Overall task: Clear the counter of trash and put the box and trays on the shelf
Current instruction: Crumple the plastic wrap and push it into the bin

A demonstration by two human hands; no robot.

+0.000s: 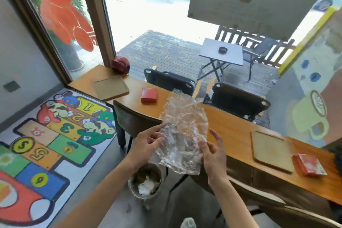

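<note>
A crumpled clear plastic wrapper (182,133) is held upright in front of me, above the wooden counter's (231,127) near edge. My left hand (148,144) pinches its left side and my right hand (212,152) grips its lower right side, fingers spread. A round trash bin (145,181) with paper and scraps stands on the floor directly below. On the counter lie a wooden tray (111,87) at the far left, another wooden tray (271,150) at the right, a red box (149,95) in the middle and a red box (308,164) near the right end.
A brown chair (135,118) stands at the counter left of my hands; another chair back (268,196) curves at the lower right. A red round object (120,64) sits by the window frame. A colourful hopscotch mat (46,135) covers the floor at left. Black chairs stand outside the counter.
</note>
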